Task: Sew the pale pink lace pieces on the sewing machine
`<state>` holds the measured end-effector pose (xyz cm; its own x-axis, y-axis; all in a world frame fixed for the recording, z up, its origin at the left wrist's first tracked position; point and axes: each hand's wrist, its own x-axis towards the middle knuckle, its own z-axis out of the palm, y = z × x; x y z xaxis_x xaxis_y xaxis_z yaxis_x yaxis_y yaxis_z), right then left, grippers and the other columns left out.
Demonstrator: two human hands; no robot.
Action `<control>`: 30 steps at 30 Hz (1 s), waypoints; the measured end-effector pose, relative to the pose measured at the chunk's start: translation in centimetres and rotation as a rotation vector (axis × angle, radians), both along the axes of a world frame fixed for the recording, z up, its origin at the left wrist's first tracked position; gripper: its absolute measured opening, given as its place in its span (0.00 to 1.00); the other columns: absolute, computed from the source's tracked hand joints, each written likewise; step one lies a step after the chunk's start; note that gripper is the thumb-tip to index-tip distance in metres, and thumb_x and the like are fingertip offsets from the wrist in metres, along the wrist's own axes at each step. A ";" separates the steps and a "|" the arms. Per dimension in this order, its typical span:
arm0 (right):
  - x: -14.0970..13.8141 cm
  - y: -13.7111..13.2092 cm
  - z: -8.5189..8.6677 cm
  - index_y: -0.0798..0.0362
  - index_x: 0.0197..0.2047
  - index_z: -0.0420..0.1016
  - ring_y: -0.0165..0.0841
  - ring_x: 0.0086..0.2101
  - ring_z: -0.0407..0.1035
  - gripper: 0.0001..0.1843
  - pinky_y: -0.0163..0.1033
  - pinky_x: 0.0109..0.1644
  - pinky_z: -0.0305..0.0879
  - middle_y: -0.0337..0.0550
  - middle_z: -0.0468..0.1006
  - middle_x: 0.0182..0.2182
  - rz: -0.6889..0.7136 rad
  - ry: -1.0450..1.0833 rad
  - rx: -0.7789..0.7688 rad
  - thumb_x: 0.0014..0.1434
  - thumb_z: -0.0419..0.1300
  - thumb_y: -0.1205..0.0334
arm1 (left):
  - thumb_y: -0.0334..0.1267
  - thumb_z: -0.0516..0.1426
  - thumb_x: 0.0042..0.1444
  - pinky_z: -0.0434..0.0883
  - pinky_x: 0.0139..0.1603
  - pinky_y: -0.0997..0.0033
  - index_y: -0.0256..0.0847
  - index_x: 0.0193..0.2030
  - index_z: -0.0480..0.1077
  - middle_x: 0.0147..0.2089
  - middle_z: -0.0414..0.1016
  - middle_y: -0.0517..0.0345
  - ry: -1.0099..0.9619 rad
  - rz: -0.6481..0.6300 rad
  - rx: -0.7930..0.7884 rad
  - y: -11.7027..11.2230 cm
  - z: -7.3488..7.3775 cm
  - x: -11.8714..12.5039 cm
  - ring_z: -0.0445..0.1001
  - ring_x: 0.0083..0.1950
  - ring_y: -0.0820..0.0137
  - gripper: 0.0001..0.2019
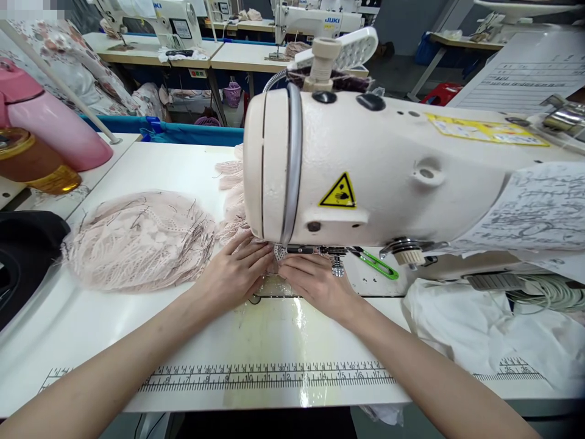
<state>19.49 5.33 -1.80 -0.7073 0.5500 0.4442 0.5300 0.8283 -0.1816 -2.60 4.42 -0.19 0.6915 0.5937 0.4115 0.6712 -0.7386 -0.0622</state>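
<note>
My left hand (231, 268) lies flat with its fingers stretched over pale pink lace fabric (233, 198), just left of the needle area of a sewing machine (388, 158). From the right, my right hand (320, 283) rests flat, its fingers pointing left. Between the two sets of fingertips a small patch of lace (280, 251) shows under the machine head. The needle is hidden. Green-handled thread snips (377, 263) lie beyond my right hand. A heap of pink lace pieces with loose dark threads (141, 244) sits left of my left hand.
A pink bottle (59, 125) and an amber jar (34, 161) stand at the left, above a black object (27, 262). White cloth (461, 317) lies at the right. A printed ruler (269, 375) runs along the front edge. Other sewing machines (315, 23) stand behind.
</note>
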 end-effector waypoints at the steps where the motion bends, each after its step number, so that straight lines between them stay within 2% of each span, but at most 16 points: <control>1: 0.1 0.0 0.0 0.50 0.41 0.76 0.31 0.40 0.73 0.12 0.37 0.43 0.68 0.41 0.80 0.40 -0.001 -0.010 -0.008 0.65 0.53 0.71 | 0.32 0.50 0.64 0.62 0.66 0.54 0.34 0.50 0.73 0.52 0.79 0.50 0.003 0.003 0.002 0.0 0.0 0.0 0.76 0.55 0.62 0.13; 4: 0.2 0.0 0.0 0.49 0.41 0.77 0.30 0.39 0.73 0.12 0.37 0.43 0.67 0.40 0.80 0.40 -0.034 -0.017 -0.003 0.65 0.53 0.70 | 0.32 0.50 0.65 0.62 0.66 0.52 0.34 0.51 0.73 0.53 0.78 0.49 0.011 0.018 0.003 -0.1 -0.2 0.1 0.75 0.56 0.60 0.14; 10: 0.3 -0.1 -0.4 0.47 0.41 0.78 0.30 0.38 0.73 0.09 0.38 0.43 0.64 0.36 0.82 0.41 -0.176 0.047 0.100 0.62 0.57 0.69 | 0.34 0.50 0.66 0.63 0.65 0.49 0.35 0.53 0.73 0.54 0.77 0.49 0.016 0.034 0.012 -0.3 -0.2 0.4 0.75 0.56 0.59 0.15; 16: 0.3 0.1 -0.4 0.46 0.41 0.78 0.32 0.35 0.73 0.12 0.40 0.45 0.65 0.38 0.82 0.37 -0.202 0.029 0.122 0.63 0.55 0.69 | 0.34 0.50 0.66 0.63 0.65 0.46 0.36 0.53 0.74 0.53 0.78 0.49 0.023 0.040 0.031 -0.4 -0.3 0.5 0.76 0.55 0.57 0.14; 20: 0.6 -0.3 -1.5 0.44 0.48 0.78 0.35 0.37 0.74 0.12 0.42 0.44 0.70 0.40 0.82 0.39 -0.275 0.035 0.057 0.64 0.56 0.64 | 0.34 0.52 0.65 0.63 0.65 0.45 0.38 0.55 0.73 0.52 0.78 0.49 0.011 0.045 0.021 -0.4 -0.5 0.6 0.75 0.56 0.57 0.15; 22: 0.8 -0.3 -2.3 0.42 0.51 0.76 0.35 0.35 0.74 0.14 0.42 0.39 0.73 0.42 0.81 0.40 -0.345 0.093 0.018 0.65 0.55 0.60 | 0.34 0.51 0.65 0.64 0.64 0.46 0.38 0.55 0.73 0.52 0.78 0.50 0.020 0.051 0.037 -0.4 -0.6 0.6 0.76 0.55 0.57 0.15; 25: 0.8 0.1 -3.0 0.39 0.51 0.76 0.36 0.34 0.75 0.14 0.41 0.34 0.73 0.42 0.81 0.40 -0.372 0.136 -0.038 0.66 0.54 0.60 | 0.35 0.51 0.65 0.64 0.63 0.47 0.38 0.55 0.72 0.51 0.79 0.50 0.049 0.063 0.056 -0.5 -0.4 0.8 0.76 0.55 0.58 0.15; 30: 0.8 0.7 -2.4 0.40 0.52 0.76 0.37 0.38 0.74 0.14 0.41 0.35 0.72 0.42 0.81 0.39 -0.381 0.129 -0.054 0.66 0.55 0.59 | 0.35 0.53 0.64 0.63 0.64 0.46 0.38 0.56 0.72 0.53 0.78 0.48 0.055 0.068 0.031 -0.6 -0.2 1.0 0.75 0.56 0.57 0.15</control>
